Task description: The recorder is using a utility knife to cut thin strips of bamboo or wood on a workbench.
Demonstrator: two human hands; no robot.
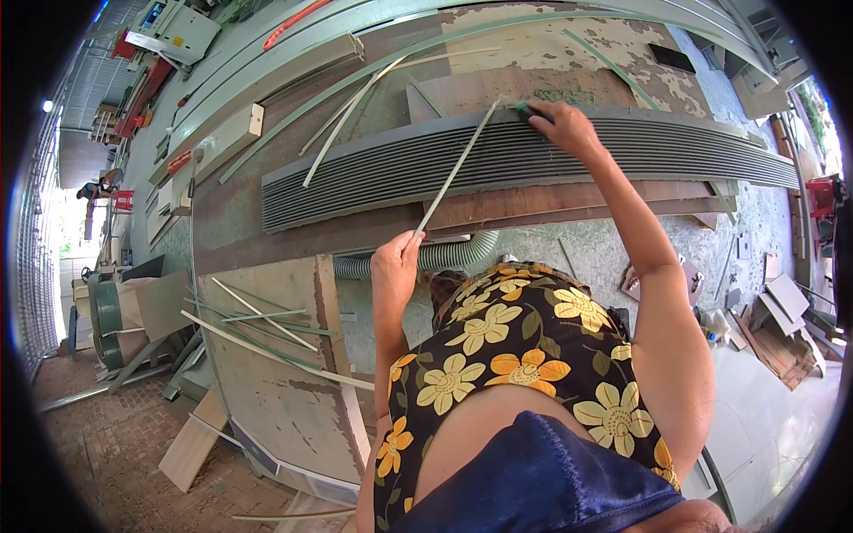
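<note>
Over grooved boards [373, 169], left hand [395, 266] pinches 1 strip [458, 164], right hand [569, 131] clutches a dark tool [536, 110], prob trimming, so steady hold next imo.

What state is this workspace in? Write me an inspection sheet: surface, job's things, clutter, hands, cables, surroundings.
Surface: table worn, with peeling pale patches at the far right.
Job's things: thin pale strip slanting over grey slats that lie side by side; small dark object near its far end, kind unclear.
Clutter: loose strips crossing on the side table; offcuts on the right.
Hands: left hand holds the strip's near end; right hand grips the dark object.
Cables: nothing seen; ribbed hose at the table's near side.
Surroundings: machine upper left; another person far left.
</note>
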